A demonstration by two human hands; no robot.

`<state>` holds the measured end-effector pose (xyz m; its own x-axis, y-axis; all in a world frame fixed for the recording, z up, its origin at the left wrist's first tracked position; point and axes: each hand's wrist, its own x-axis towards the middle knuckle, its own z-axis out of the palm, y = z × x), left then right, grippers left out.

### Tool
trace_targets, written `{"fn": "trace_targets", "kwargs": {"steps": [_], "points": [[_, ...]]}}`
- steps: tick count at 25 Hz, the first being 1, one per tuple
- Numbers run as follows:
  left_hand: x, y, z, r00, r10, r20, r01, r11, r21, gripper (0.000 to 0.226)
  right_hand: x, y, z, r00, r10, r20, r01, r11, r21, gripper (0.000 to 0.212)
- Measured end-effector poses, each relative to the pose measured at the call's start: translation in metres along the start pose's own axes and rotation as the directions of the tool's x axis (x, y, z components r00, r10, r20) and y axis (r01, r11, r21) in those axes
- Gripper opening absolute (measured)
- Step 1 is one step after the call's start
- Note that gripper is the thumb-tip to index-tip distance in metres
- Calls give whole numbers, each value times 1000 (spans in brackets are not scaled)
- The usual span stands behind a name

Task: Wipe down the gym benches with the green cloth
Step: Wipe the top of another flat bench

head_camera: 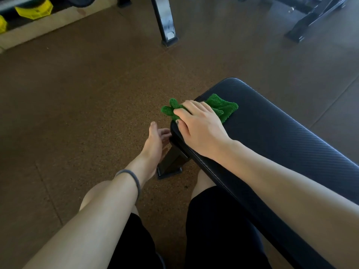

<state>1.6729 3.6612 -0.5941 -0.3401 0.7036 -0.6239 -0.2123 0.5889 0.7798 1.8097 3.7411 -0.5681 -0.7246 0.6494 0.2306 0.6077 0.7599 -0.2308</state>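
My right hand (198, 129) flat on the green cloth (217, 107), pressing it to the black bench (281, 133) edge, my left hand (155, 140) relaxed, holding nothing, beside the bench end.

This is a gym. A black padded bench (281, 133) fills the right of the frame on speckled brown rubber flooring (87, 103). Yellow weights (35, 9) sit in the upper left corner, and black steel equipment frames (318, 16) stand at upper right.

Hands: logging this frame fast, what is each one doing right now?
Left hand: open, holding nothing, beside the bench end.
Right hand: open, fingers pressing the green cloth onto the bench.
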Motion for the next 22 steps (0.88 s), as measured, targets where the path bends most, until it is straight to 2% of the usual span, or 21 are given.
{"fn": "trace_targets", "kwargs": {"steps": [2, 6, 7, 9, 11, 12, 13, 14, 15, 16, 17, 18, 19, 20, 22], "points": [[1, 2, 1, 1000, -9, 5, 9, 1000, 1, 69, 9, 9, -1, 999, -15, 51, 16, 1000, -12, 35], [-2, 7, -2, 999, -45, 17, 46, 998, -41, 72, 59, -5, 12, 986, 140, 86, -122, 975, -184, 37], [-3, 8, -5, 998, -63, 27, 65, 995, -81, 73, 59, -17, 14, 985, 135, 107, -112, 974, -195, 35], [-13, 18, -15, 991, -123, 47, 129, 978, -165, 75, 36, -39, 16, 979, 3, 202, 35, 982, -184, 26], [-37, 34, -30, 985, -167, 38, 171, 960, -220, 72, 17, -52, 3, 951, -119, 286, 155, 982, -105, 19], [-52, 42, -38, 982, -187, 18, 187, 961, -204, 68, 17, -56, -8, 946, -96, 309, 100, 995, 4, 19], [-71, 51, -46, 979, -204, -5, 200, 965, -172, 62, 24, -65, -25, 937, 14, 349, -71, 986, 152, 23], [-89, 60, -55, 977, -212, -14, 208, 968, -141, 58, 34, -77, -43, 892, 181, 415, -333, 883, 331, 27], [-108, 70, -65, 978, -207, 2, 206, 973, -100, 57, 44, -88, -59, 788, 340, 513, -584, 677, 449, 30], [-129, 84, -76, 978, -203, 38, 206, 976, -68, 60, 53, -102, -78, 657, 428, 620, -751, 440, 492, 35], [-150, 100, -85, 977, -197, 77, 200, 979, -44, 66, 61, -116, -97, 535, 443, 719, -843, 228, 487, 43], [-171, 116, -93, 978, -185, 94, 188, 982, -20, 71, 67, -131, -116, 440, 413, 797, -887, 63, 457, 55], [-193, 135, -100, 982, -169, 81, 167, 986, 23, 71, 71, -148, -140, 373, 363, 854, -908, -45, 416, 66], [-214, 154, -107, 989, -139, 40, 135, 986, 100, 64, 74, -163, -163, 340, 312, 887, -918, -94, 385, 73], [-259, 192, -124, 997, -61, -54, 75, 950, 302, 38, 80, -197, -220, 337, 205, 919, -934, -53, 354, 72]]}}
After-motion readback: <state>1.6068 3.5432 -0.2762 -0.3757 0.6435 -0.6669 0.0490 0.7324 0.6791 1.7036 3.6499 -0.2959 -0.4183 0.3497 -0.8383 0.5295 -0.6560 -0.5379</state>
